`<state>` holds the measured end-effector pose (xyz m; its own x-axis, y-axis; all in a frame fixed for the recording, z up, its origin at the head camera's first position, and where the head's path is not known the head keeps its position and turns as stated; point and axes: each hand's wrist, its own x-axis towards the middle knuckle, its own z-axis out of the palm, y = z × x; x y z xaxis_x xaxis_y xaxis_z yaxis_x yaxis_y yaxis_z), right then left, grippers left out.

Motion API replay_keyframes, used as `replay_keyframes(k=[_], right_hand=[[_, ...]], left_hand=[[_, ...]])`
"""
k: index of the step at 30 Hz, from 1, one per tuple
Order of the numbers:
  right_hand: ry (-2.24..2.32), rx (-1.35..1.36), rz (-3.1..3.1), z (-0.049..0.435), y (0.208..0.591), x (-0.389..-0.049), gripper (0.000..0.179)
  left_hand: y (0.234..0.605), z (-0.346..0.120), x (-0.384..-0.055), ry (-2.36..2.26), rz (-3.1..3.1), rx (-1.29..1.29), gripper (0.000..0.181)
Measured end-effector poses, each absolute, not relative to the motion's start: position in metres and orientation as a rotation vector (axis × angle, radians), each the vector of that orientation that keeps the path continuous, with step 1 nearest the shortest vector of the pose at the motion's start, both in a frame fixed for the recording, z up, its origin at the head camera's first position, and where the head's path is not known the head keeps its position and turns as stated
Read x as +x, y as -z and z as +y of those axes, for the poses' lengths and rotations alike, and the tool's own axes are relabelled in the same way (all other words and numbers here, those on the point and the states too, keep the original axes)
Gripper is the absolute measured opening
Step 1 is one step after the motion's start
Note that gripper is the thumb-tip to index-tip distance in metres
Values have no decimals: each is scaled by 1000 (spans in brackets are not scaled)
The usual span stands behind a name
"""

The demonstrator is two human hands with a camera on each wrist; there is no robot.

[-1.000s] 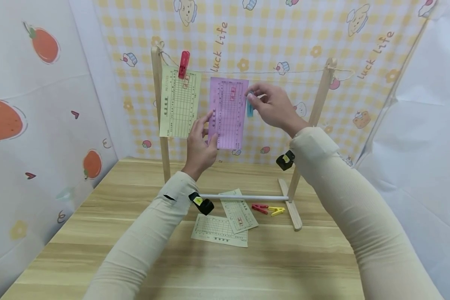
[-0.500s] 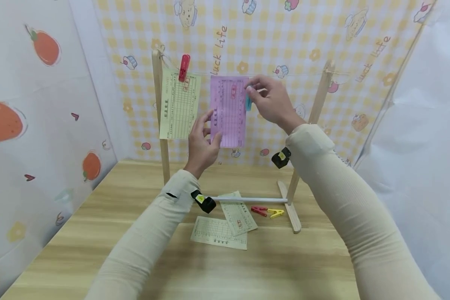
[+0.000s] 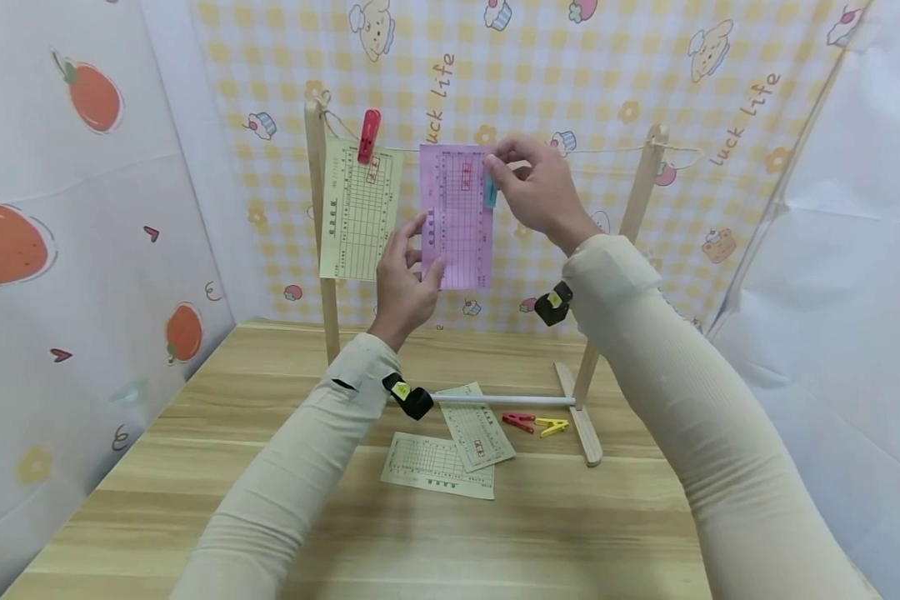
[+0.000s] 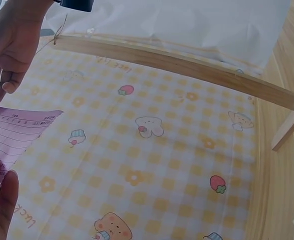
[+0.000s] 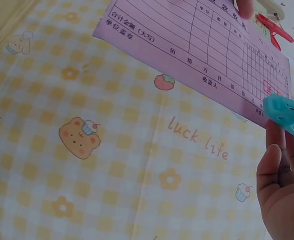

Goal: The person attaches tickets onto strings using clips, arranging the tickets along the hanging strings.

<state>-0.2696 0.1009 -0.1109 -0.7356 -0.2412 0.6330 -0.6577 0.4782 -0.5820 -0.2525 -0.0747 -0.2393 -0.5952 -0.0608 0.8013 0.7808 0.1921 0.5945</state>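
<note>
Holding the purple paper (image 3: 456, 229) by its side with the left hand (image 3: 407, 287), up by the string (image 3: 607, 150); pinching the blue clip (image 3: 491, 193) with the right hand (image 3: 536, 183). Might fall down if clipped without the string.

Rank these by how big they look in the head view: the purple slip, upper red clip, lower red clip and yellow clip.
1. Purple slip
2. Upper red clip
3. Lower red clip and yellow clip, left unranked: they look about alike.
</note>
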Motion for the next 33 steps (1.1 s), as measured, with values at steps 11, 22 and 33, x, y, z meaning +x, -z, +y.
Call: replay_keyframes(k=[11,22,33], right_hand=[[-1242,732,-2260,93,99,-270,26],[-1267,705,-2291,88,92,-272,38],[-1356,724,-2203,81,87,-278,31]], left_hand=[[238,-78,-253,1537,-1778,-656,62],[243,-82,-254,1555,-1793,-642,62],[225,-76,-229,1541,-1829,-617,58]])
